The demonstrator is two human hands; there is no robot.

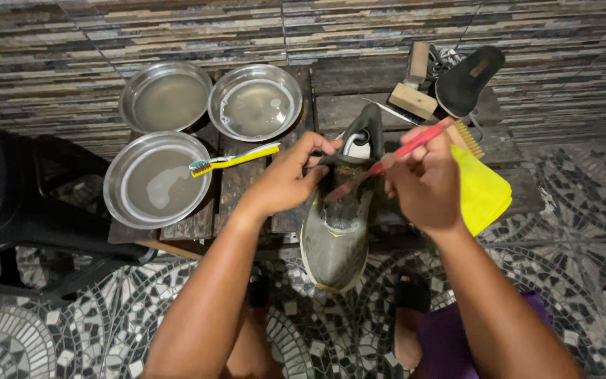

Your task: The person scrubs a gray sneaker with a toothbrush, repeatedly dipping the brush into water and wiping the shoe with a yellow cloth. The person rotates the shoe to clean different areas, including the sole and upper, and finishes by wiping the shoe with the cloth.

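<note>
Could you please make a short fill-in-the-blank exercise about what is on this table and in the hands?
1. The left hand holds a grey ____ steady.
2. The right hand holds a toothbrush with a ____ handle.
3. The yellow toothbrush rests on the rim of a metal ____.
4. The number of metal bowls on the table is ____.

Missing words: shoe; red; bowl; three

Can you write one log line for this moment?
left hand: holds grey shoe | right hand: red toothbrush on shoe | yellow toothbrush: on metal bowl
</note>
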